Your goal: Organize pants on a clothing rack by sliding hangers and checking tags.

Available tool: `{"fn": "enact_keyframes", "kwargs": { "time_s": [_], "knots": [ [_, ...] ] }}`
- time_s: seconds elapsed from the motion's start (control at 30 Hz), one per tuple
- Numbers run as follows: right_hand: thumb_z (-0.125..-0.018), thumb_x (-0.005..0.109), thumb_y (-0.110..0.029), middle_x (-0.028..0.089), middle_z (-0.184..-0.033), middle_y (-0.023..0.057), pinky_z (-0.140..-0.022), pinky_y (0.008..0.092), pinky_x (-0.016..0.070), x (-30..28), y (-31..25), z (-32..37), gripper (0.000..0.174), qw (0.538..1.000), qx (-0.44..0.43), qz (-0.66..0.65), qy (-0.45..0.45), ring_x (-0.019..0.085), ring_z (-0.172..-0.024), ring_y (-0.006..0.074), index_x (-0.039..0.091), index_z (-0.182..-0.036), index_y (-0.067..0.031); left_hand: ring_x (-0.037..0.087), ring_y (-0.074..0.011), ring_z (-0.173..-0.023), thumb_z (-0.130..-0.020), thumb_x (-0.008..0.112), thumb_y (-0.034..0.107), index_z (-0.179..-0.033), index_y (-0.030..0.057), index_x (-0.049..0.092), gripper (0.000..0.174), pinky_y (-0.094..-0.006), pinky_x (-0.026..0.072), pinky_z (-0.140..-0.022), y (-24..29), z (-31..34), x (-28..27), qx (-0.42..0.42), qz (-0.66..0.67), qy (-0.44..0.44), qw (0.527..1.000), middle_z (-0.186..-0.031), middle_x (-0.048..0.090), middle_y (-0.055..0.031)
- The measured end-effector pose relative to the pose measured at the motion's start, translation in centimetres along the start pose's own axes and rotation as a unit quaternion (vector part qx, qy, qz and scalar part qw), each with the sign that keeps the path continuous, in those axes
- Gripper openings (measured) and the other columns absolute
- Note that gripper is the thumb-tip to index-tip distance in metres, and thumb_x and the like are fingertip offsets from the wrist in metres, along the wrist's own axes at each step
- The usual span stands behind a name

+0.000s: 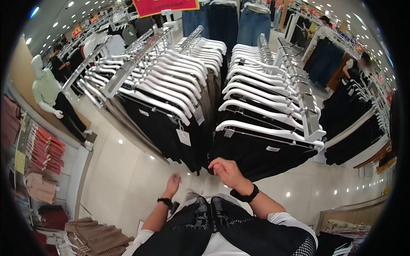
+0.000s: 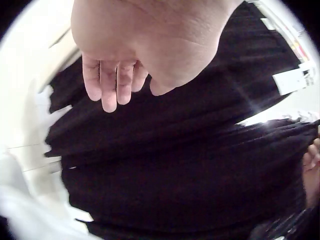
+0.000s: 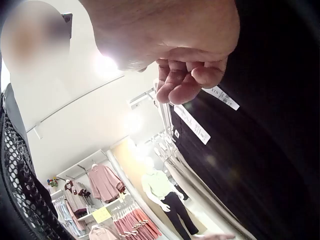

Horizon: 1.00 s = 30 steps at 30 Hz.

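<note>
Black trousers [image 1: 256,158] hang from white hangers on the right-hand rack. My right hand [image 1: 227,173] is raised in front of their near edge, its fingers loosely bent; in the right wrist view no fabric shows between the fingers [image 3: 182,87]. Two white tags [image 3: 192,124] hang beside these fingers. Lower and to the left, my left hand [image 1: 172,184] hangs relaxed over the floor. In the left wrist view its fingers [image 2: 108,86] point down with nothing in them, in front of black trousers [image 2: 175,185]. Another black pair [image 1: 156,128] hangs on the left rack, with a white tag [image 1: 183,137].
Metal rails [image 1: 305,91] jut toward me, loaded with several white hangers [image 1: 252,109]. A mannequin [image 1: 46,87] stands at the left, above shelves of pink clothes [image 1: 45,147]. Another person [image 1: 356,70] is at the right rack. Tiled floor [image 1: 124,170] lies below.
</note>
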State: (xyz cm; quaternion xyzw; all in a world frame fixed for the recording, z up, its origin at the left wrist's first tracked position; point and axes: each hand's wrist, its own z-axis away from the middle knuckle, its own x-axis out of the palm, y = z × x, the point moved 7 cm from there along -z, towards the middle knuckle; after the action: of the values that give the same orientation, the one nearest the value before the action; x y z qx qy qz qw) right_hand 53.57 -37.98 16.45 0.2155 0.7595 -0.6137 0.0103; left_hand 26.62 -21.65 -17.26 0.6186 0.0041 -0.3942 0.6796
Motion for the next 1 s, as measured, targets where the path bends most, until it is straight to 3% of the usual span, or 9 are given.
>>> {"fn": "enact_keyframes", "kwargs": {
  "time_s": [0.1,0.23,0.47,0.63,0.7,0.77,0.8,0.93,1.0],
  "knots": [
    [-0.104,0.056,-0.018,0.067,-0.075,0.0083,-0.064,0.0306,0.0530,-0.1,0.1,-0.4,0.020,1.000,0.008,-0.007,0.013,0.069,-0.069,0.0187,0.067,-0.104,-0.0025,0.065,-0.0199,-0.100,-0.103,0.063,0.030,-0.141,0.0004,0.050,0.050,-0.0342,0.0527,-0.090,14.6,-1.7,-5.1,0.096,0.115,0.071,0.986,-0.115,0.067,-0.0128],
    [-0.104,0.057,-0.019,0.069,-0.089,0.0091,-0.069,0.0296,0.0529,0.2,0.6,-0.9,0.022,1.000,0.005,-0.009,0.027,0.070,-0.080,0.0177,0.064,-0.118,-0.0032,0.059,-0.0215,-0.113,-0.102,0.064,0.021,-0.150,0.0030,0.040,0.056,-0.0355,0.0503,-0.098,24.6,-2.7,-10.0,0.184,0.195,0.134,0.954,-0.133,0.057,-0.0154],
    [-0.103,0.060,-0.021,0.063,-0.126,0.0154,-0.084,0.0302,0.0521,1.1,0.2,-2.2,0.049,0.998,-0.005,-0.044,0.047,0.066,-0.108,0.0220,0.048,-0.146,-0.0020,0.054,-0.0212,-0.124,-0.102,0.058,0.009,-0.148,0.0037,0.043,0.049,-0.0331,0.0458,-0.102,31.4,-3.0,-16.1,0.300,0.103,0.214,0.924,-0.141,0.052,-0.0135],
    [-0.104,0.059,-0.025,0.062,-0.123,0.0162,-0.089,0.0334,0.0517,2.3,-0.4,-5.2,0.049,0.993,-0.055,-0.027,0.104,0.065,-0.107,0.0235,0.047,-0.144,0.0009,0.060,-0.0225,-0.115,-0.101,0.054,0.004,-0.138,0.0013,0.055,0.038,-0.0319,0.0482,-0.095,36.8,-4.7,-22.3,0.378,0.053,0.244,0.891,-0.132,0.058,-0.0126],
    [-0.105,0.057,-0.025,0.063,-0.118,0.0150,-0.089,0.0334,0.0518,3.1,-0.3,-6.3,0.047,0.988,-0.073,-0.021,0.135,0.065,-0.103,0.0224,0.048,-0.142,0.0019,0.063,-0.0244,-0.116,-0.105,0.048,0.011,-0.142,-0.0028,0.049,0.040,-0.0331,0.0497,-0.097,37.1,-6.7,-23.1,0.308,0.323,0.105,0.889,-0.136,0.058,-0.0167],
    [-0.106,0.054,-0.026,0.063,-0.106,0.0120,-0.086,0.0320,0.0515,4.1,-1.1,-7.5,0.043,0.982,-0.081,-0.028,0.168,0.063,-0.094,0.0189,0.049,-0.138,0.0026,0.064,-0.0259,-0.118,-0.107,0.046,0.015,-0.146,-0.0049,0.044,0.044,-0.0340,0.0508,-0.098,37.6,-8.0,-23.7,0.251,0.493,-0.008,0.833,-0.140,0.056,-0.0198],
    [-0.106,0.053,-0.026,0.063,-0.104,0.0116,-0.085,0.0316,0.0513,4.5,-1.2,-7.9,0.042,0.980,-0.085,-0.028,0.180,0.063,-0.093,0.0182,0.049,-0.137,0.0025,0.059,-0.0318,-0.128,-0.105,0.048,0.022,-0.147,-0.0097,0.039,0.053,-0.0393,0.0486,-0.108,38.5,-8.0,-23.9,0.240,0.496,-0.052,0.833,-0.142,0.054,-0.0234],
    [-0.107,0.051,-0.028,0.062,-0.099,0.0097,-0.081,0.0297,0.0503,5.2,-0.9,-9.2,0.042,0.965,-0.093,-0.005,0.247,0.061,-0.088,0.0156,0.048,-0.135,0.0037,0.043,-0.0386,-0.144,-0.103,0.052,0.025,-0.144,-0.0057,0.043,0.052,-0.0463,0.0325,-0.124,40.6,-9.3,-24.6,0.167,0.659,-0.227,0.698,-0.150,0.045,-0.0269],
    [-0.108,0.049,-0.031,0.062,-0.096,0.0086,-0.078,0.0285,0.0491,5.8,-0.7,-9.7,0.045,0.952,-0.091,-0.002,0.292,0.058,-0.085,0.0137,0.047,-0.134,0.0051,0.041,-0.0395,-0.145,-0.102,0.053,0.026,-0.141,-0.0044,0.046,0.050,-0.0502,0.0315,-0.124,40.7,-10.7,-24.6,0.156,0.693,-0.302,0.636,-0.150,0.045,-0.0263]
  ]
}}
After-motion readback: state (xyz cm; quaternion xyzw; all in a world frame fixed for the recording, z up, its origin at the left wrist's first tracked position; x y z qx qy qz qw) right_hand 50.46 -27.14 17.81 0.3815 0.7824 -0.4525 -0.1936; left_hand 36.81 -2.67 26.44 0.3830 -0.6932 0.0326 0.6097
